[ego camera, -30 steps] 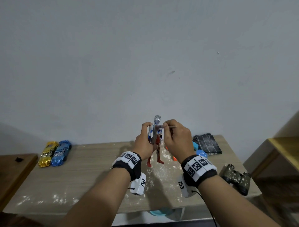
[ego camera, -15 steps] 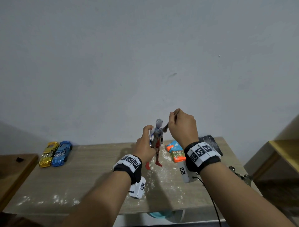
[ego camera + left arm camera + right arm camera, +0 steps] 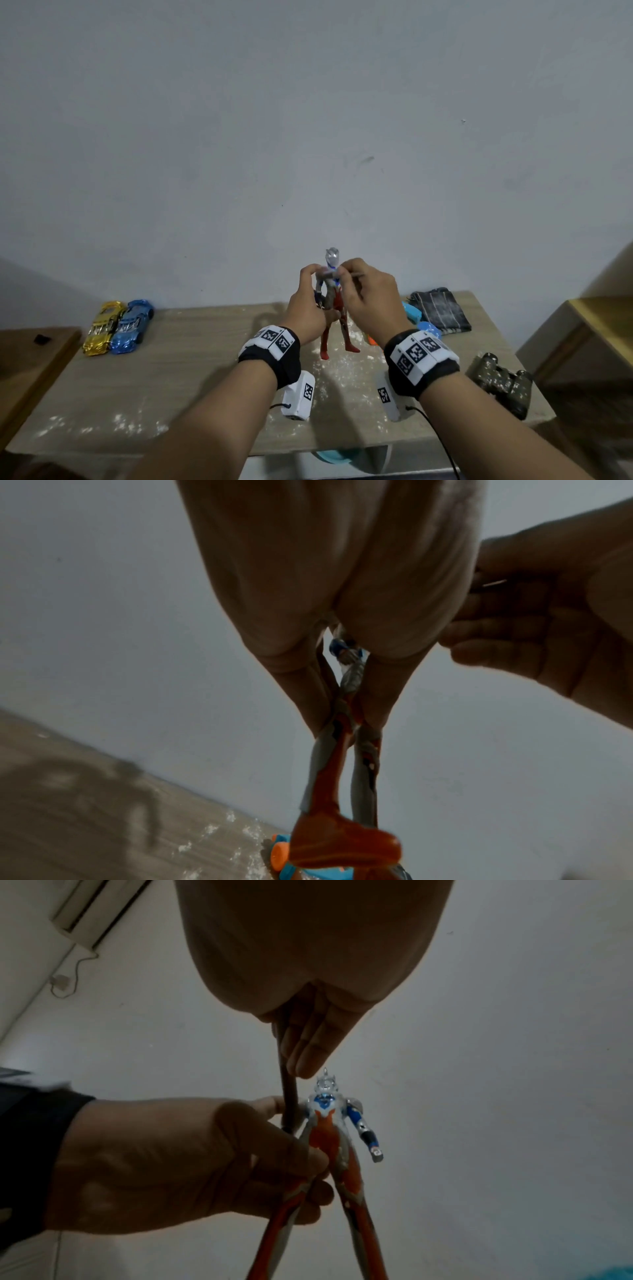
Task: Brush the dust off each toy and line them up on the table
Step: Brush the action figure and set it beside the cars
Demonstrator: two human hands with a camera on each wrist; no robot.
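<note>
A red, silver and blue hero figure (image 3: 333, 301) stands upright in the air above the table (image 3: 191, 383). My left hand (image 3: 308, 308) grips it round the waist and legs (image 3: 346, 723). My right hand (image 3: 368, 301) pinches a thin dark brush (image 3: 287, 1096), whose handle end pokes out at the knuckles. The brush lies against the figure's shoulder and chest (image 3: 323, 1110). Its bristles are hidden behind my fingers. A gold toy car (image 3: 102, 327) and a blue toy car (image 3: 133, 325) sit side by side at the table's far left.
White dust (image 3: 346, 370) is scattered on the table under the figure. A blue and orange toy (image 3: 416, 318) lies behind my right wrist, a folded dark cloth (image 3: 440, 310) at the far right, camouflage binoculars (image 3: 501, 383) near the right edge. Wooden furniture (image 3: 596, 329) flanks the table.
My right hand has come down from beside the figure's head to its chest with the brush. The left hand keeps the figure held upright in about the same place.
</note>
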